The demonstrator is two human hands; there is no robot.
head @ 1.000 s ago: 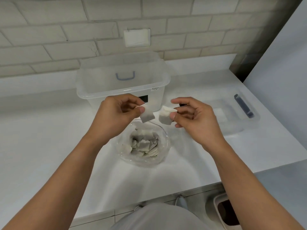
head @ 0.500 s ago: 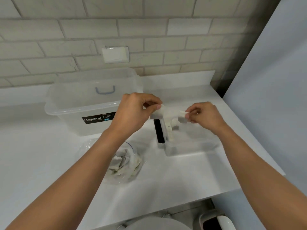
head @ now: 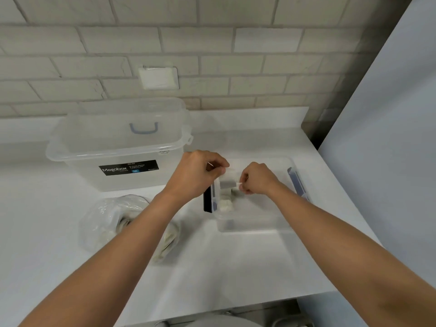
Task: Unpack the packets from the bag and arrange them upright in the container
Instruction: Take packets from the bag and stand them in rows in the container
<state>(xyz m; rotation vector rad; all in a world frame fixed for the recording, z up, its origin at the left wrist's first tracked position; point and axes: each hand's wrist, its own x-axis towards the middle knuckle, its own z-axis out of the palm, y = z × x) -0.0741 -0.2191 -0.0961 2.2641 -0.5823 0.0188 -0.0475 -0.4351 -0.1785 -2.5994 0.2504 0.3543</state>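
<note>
Clear plastic walls of the low container [head: 250, 226] now sit right under both my hands. A second ago those hands hung over the bag [head: 111, 218], which now lies down and to the left of my left wrist, partly behind the forearm. My left hand [head: 195, 177] pinches a pale packet [head: 227, 181] between thumb and curled forefinger, the other fingers folded in. My right hand [head: 258, 180] is curled as well, pinching a second packet [head: 238, 184], of which I see only a white corner at its fingertips. The two packets have come close together between the hands, dipping into the container's end nearest my left hand. Just below my left thumb, stored packets [head: 225, 205] already sit inside. I cannot tell whether they stand upright. I judge the carry done and the setting-down to be the step in hand. Plenty seems to remain in the bag, so the task looks early.
</note>
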